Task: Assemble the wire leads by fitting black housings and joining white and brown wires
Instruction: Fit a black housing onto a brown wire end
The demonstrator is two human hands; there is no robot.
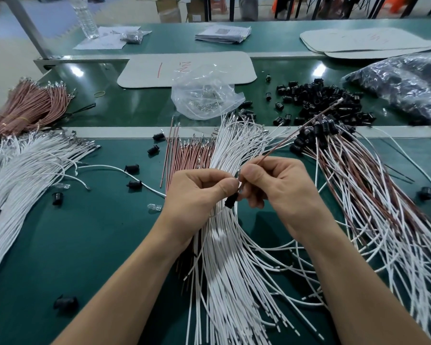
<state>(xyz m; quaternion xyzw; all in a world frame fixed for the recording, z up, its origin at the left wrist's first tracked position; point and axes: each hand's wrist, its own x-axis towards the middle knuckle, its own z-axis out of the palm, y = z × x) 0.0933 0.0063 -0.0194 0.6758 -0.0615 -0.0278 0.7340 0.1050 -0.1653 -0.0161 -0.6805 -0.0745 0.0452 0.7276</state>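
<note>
A black housing (230,201) sits at the centre of the frame, just above the bench (85,245), pinched at the curled fingertips of the left hand (197,190). A thin white lead seems to drop from its underside, though that joint is too small to be sure of. The right hand (279,185) meets the left there, thumb and forefinger closed on a brown wire (301,128) that slants to the upper right, its metal tip over the heap of loose housings (329,100).

Under both wrists a fan of white wires (224,257) spreads toward the lower edge. Just left of its top lies a row of brown wires (189,150) with bare metal ends. To the right of the hands lie assembled leads (358,190), white and brown strands together, their black caps bunched at the upper end.

Single housings are scattered on the left of the bench, one at the lower left (65,303), and a small clear bulb (154,207) lies near the left wrist. A white bundle (23,170) fills the left edge, with a brown bundle (28,108) above it. Above centre are a crumpled clear bag (204,95) and a grey card (184,68) with red marks. A dark bag (403,88) lies at the upper right, and a water bottle (85,16) stands at the top left.
</note>
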